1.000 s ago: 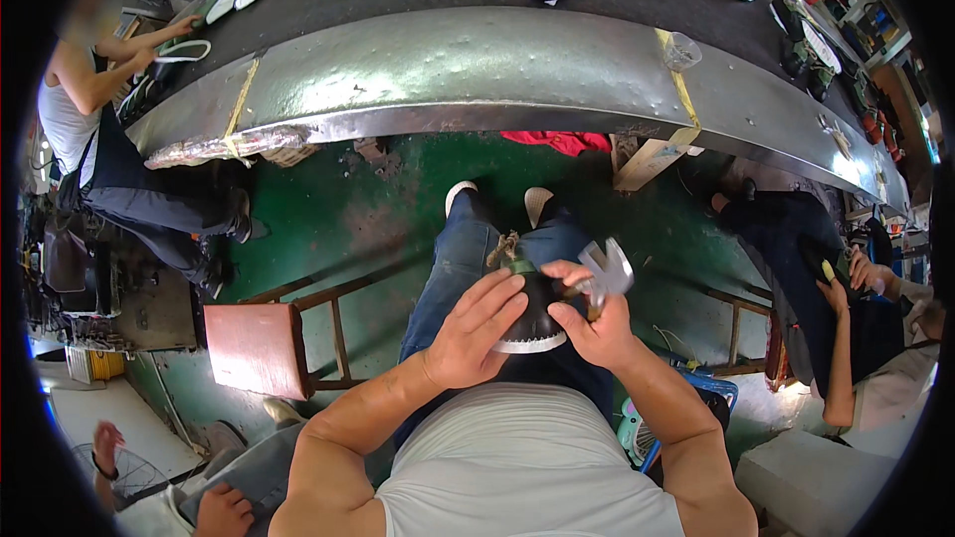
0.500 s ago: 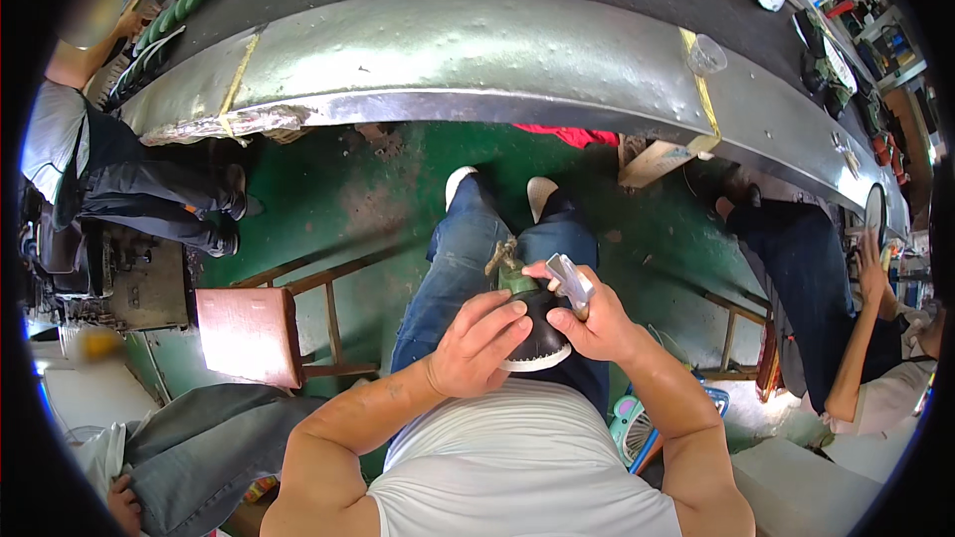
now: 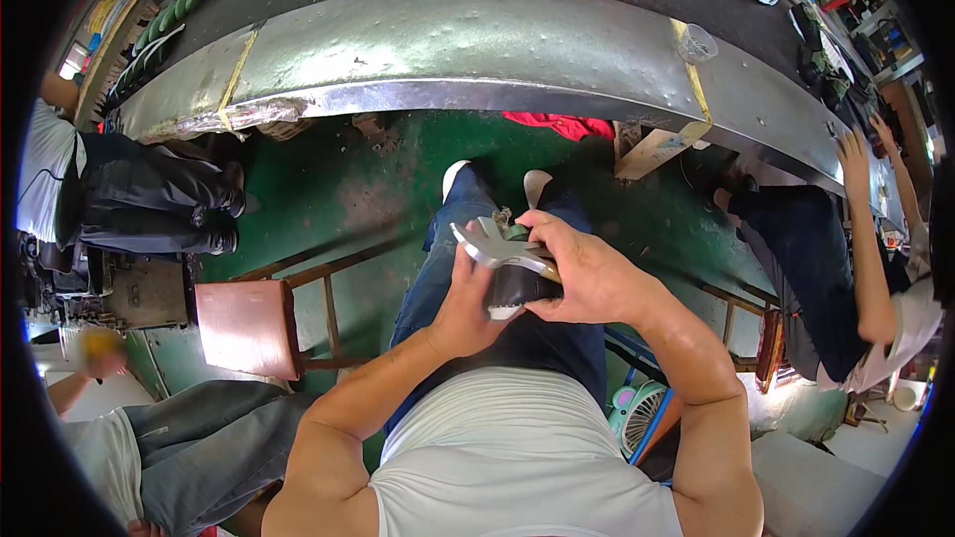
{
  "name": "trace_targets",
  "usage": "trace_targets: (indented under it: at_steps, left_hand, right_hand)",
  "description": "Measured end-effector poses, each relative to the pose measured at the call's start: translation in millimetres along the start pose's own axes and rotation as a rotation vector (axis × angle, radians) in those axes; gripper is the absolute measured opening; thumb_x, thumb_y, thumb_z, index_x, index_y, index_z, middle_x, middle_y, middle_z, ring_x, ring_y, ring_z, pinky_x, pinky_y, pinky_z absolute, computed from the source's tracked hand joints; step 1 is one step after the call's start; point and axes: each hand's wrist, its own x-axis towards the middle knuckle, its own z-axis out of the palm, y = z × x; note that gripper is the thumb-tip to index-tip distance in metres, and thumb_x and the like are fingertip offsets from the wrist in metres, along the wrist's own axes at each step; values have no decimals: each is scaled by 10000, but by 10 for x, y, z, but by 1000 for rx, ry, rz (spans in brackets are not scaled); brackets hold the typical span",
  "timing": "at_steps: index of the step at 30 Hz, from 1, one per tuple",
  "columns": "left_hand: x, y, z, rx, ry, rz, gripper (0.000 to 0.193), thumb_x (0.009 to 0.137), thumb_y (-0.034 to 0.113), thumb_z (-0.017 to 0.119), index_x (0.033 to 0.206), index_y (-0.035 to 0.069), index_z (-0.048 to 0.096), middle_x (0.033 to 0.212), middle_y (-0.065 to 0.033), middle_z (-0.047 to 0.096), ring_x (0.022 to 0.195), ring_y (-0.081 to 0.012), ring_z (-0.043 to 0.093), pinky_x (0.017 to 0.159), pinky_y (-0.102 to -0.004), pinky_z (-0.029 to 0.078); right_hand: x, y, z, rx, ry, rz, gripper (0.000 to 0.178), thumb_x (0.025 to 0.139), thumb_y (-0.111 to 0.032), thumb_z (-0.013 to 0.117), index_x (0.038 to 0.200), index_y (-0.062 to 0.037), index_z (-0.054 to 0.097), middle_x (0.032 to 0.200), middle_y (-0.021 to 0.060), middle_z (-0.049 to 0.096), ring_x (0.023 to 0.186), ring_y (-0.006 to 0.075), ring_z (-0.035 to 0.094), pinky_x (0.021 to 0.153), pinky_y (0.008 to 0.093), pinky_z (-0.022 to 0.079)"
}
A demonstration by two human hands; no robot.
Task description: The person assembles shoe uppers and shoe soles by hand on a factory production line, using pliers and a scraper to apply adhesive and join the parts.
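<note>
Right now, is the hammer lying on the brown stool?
No, the person's right hand holds the hammer, which hides part of the black shoe from view.

Right grip [image 3: 599, 273] on hammer [image 3: 493, 247], left grip [image 3: 464, 312] on black shoe [image 3: 519, 288]

High on the wearer's head, on the near side of the tabletop [image 3: 418, 45], a single fisheye stares down and forward: left hand [image 3: 465, 308] and right hand [image 3: 597, 273] close below, the tabletop farther off, bowed by the lens.
</note>
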Motion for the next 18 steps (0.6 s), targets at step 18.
trace_targets:
  at_steps: [18]
  left_hand:
    - [74,-433,248,-472,-22,-571,382,1046,303,525,1178,-25,670,1095,-88,677,978,-133,602,868,-301,490]
  right_hand:
    - [-253,908,1025,763,585,612,560,738,-97,842,1161,59,511,1006,113,651,840,154,644,721,306,552]
